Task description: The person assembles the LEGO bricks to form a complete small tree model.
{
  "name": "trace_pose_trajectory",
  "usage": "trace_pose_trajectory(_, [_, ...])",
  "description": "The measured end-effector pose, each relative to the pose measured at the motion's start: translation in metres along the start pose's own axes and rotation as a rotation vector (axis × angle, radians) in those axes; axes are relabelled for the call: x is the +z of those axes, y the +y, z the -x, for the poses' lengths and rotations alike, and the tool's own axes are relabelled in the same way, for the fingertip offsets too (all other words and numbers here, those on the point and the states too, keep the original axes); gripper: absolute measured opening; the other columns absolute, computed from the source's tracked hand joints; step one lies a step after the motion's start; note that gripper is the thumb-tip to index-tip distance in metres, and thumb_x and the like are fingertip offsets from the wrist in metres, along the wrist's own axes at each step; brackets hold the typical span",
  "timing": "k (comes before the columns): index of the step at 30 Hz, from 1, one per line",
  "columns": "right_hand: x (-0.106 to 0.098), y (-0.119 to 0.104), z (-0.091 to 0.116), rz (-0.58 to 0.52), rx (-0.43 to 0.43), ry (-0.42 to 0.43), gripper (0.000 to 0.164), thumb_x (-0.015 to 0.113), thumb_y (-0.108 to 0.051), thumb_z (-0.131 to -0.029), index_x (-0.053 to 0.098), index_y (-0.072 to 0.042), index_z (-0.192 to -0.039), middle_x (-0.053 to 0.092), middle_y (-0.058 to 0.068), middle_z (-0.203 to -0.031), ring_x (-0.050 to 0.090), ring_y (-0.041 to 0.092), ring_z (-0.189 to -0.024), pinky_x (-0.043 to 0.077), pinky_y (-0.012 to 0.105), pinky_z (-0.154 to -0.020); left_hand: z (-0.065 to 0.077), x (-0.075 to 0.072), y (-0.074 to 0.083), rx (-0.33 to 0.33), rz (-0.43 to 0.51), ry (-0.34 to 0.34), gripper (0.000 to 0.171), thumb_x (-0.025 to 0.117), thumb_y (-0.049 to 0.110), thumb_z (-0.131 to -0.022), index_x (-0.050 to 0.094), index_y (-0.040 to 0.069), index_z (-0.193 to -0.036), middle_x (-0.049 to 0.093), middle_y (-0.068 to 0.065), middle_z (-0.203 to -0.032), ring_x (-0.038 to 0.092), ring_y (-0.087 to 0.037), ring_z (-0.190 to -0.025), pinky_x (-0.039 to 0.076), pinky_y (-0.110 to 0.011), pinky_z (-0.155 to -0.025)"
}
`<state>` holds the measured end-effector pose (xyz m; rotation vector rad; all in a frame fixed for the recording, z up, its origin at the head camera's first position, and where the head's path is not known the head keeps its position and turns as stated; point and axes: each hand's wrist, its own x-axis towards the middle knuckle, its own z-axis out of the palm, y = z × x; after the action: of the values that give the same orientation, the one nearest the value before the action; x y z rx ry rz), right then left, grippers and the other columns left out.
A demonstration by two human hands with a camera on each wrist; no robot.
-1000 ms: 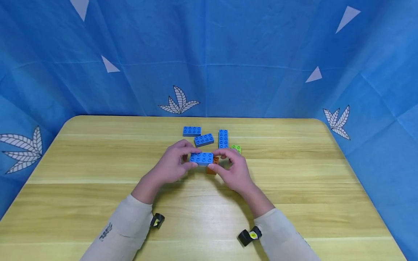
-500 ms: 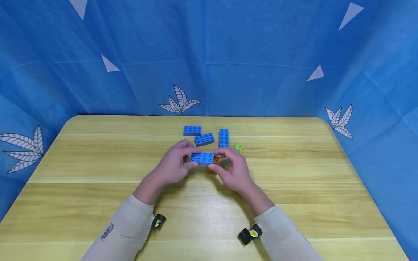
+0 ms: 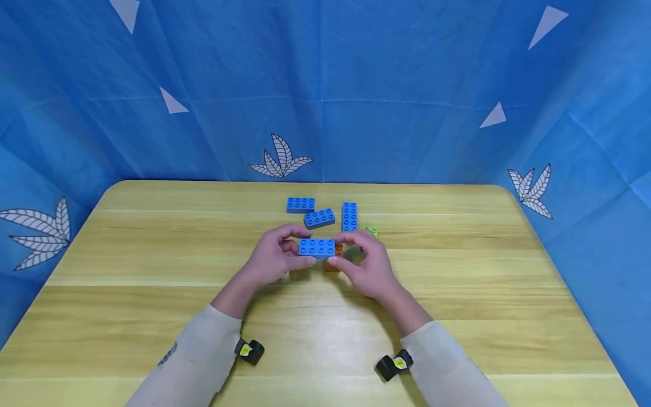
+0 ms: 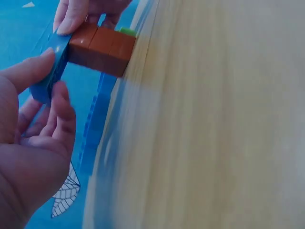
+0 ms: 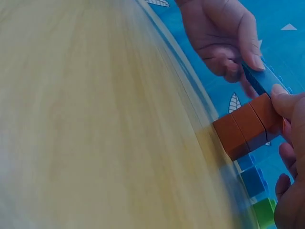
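Note:
A blue eight-stud brick [image 3: 317,248] lies level across the top of a column of three orange-brown bricks [image 5: 248,124], sticking out to the left of it. My left hand [image 3: 272,259] pinches the blue brick's free left end, thumb along the near side and fingers at the far side. At its right end, over the column, my right hand [image 3: 370,264] grips it between thumb and forefinger. In the left wrist view the orange-brown column [image 4: 102,47] stands on the table under the blue brick [image 4: 58,59]. The head view hides most of the column.
Behind the hands lie three more blue bricks: one at the back left [image 3: 300,204], a slanted one [image 3: 319,218] and a lengthwise one [image 3: 349,216]. A green brick [image 3: 373,232] peeks out behind my right hand. A blue curtain [image 3: 407,85] hangs beyond the wooden table [image 3: 458,271].
My left thumb has slid slightly right along the blue brick's near side, and the left fingers have shifted at its far edge. The right hand keeps its grip; the loose bricks stay put.

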<state>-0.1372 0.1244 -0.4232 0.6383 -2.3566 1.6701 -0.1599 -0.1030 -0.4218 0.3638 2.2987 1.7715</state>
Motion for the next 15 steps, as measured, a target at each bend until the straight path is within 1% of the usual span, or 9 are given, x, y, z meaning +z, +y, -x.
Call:
trace_pose_trajectory(1, [0.0, 0.005, -0.001, 0.005, -0.002, -0.004, 0.03, 0.08, 0.004, -0.082, 0.069, 0.004, -0.11, 0.066, 0.018, -0.107, 0.054, 0.045, -0.102, 0.041, 0.063, -0.089, 0.0, 0.001, 0.0, 0.012, -0.014, 0.008, 0.04, 0.085, 0.009, -0.081, 0.069, 0.009, -0.118, 0.059, -0.012, -0.088, 0.05, -0.026, -0.069, 0.04, -0.026, -0.055])
trace_pose_trajectory(3, [0.001, 0.016, -0.002, 0.023, -0.008, -0.013, 0.031, 0.081, 0.001, -0.082, 0.07, 0.002, -0.11, 0.067, 0.015, -0.106, 0.055, 0.043, -0.102, 0.042, 0.062, -0.088, 0.0, 0.003, 0.001, 0.049, -0.064, 0.032, 0.035, 0.085, 0.01, -0.081, 0.071, 0.012, -0.114, 0.06, -0.009, -0.089, 0.052, -0.026, -0.072, 0.043, -0.028, -0.06])
trace_pose_trajectory(5, [-0.001, 0.02, -0.004, 0.046, -0.014, -0.025, 0.031, 0.083, -0.004, -0.082, 0.071, -0.002, -0.11, 0.068, 0.011, -0.105, 0.057, 0.039, -0.101, 0.043, 0.059, -0.088, 0.0, 0.004, 0.002, 0.084, -0.114, 0.046, 0.032, 0.085, 0.011, -0.082, 0.073, 0.015, -0.111, 0.061, -0.006, -0.091, 0.053, -0.026, -0.076, 0.045, -0.029, -0.063])
trace_pose_trajectory(8, [-0.003, 0.022, -0.005, 0.062, -0.028, -0.035, 0.031, 0.085, -0.01, -0.081, 0.073, -0.007, -0.11, 0.069, 0.004, -0.103, 0.058, 0.032, -0.1, 0.045, 0.055, -0.086, -0.001, 0.004, 0.003, 0.127, -0.165, 0.057, 0.029, 0.085, 0.011, -0.082, 0.075, 0.016, -0.109, 0.061, -0.003, -0.09, 0.053, -0.025, -0.075, 0.045, -0.031, -0.063])
trace_pose_trajectory(11, [-0.005, 0.021, -0.005, 0.058, -0.052, -0.041, 0.032, 0.086, -0.015, -0.081, 0.074, -0.009, -0.111, 0.07, -0.001, -0.104, 0.059, 0.026, -0.1, 0.046, 0.053, -0.084, -0.001, 0.004, 0.004, 0.152, -0.192, 0.059, 0.028, 0.085, 0.011, -0.081, 0.076, 0.015, -0.107, 0.06, -0.003, -0.087, 0.052, -0.024, -0.073, 0.043, -0.031, -0.062])
trace_pose_trajectory(15, [-0.005, 0.021, -0.005, 0.058, -0.074, -0.037, 0.031, 0.086, -0.016, -0.081, 0.075, -0.009, -0.11, 0.072, -0.002, -0.106, 0.058, 0.021, -0.1, 0.046, 0.052, -0.084, -0.002, 0.004, 0.005, 0.167, -0.204, 0.05, 0.027, 0.085, 0.012, -0.081, 0.076, 0.014, -0.107, 0.059, -0.003, -0.085, 0.052, -0.023, -0.071, 0.042, -0.031, -0.061])
